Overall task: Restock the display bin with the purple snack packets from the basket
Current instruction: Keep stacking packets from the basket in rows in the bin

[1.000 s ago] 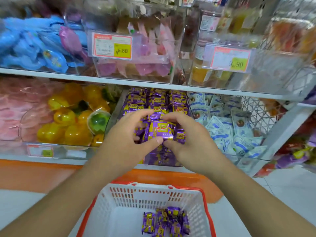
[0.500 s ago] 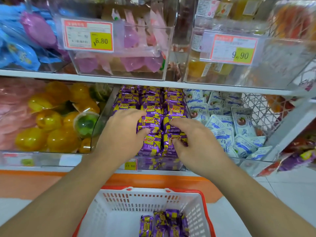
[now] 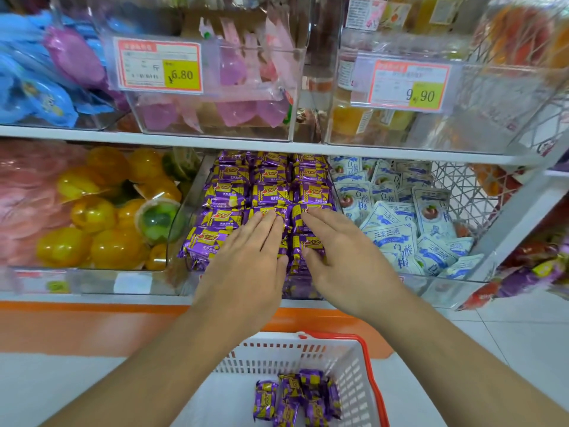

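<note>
Since the earlier frame, both hands were flattened: left hand [image 3: 246, 257] and right hand [image 3: 341, 257] are pressed, fingers straight, on purple snack packets [image 3: 228, 192]. Rows should be patted level before remaining basket [image 3: 354, 362] packets are fetched.

Your hands cover the front purple snack packets [image 3: 226, 192]; the basket [image 3: 366, 362] is cut off at six o'clock.

a shop, seemingly: price tags [image 3: 160, 66] on shelved clear bins [image 3: 215, 118] of snacks.

Both hands, left hand [image 3: 246, 260] and right hand [image 3: 345, 254], lie flat, fingers straight, side by side.
</note>
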Available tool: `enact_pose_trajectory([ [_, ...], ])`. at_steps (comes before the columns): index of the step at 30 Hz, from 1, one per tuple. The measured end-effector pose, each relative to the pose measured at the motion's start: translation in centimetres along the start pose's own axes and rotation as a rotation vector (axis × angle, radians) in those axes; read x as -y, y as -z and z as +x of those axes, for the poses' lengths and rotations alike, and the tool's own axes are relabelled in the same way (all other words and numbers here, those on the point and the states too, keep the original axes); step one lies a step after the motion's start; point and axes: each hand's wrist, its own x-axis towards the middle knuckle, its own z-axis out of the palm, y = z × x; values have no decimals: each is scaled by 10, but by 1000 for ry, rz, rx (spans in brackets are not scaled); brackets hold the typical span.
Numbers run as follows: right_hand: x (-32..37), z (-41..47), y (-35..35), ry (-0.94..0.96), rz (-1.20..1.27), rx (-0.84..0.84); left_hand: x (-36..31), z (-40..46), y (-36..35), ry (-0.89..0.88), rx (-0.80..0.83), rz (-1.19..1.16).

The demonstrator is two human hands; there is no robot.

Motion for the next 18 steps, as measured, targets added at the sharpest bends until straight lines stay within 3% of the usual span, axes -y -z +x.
enact_pose_trajectory([
  [18,-3,-3,-7,23,1,-57,10,7,-8,24,-109,1],
])
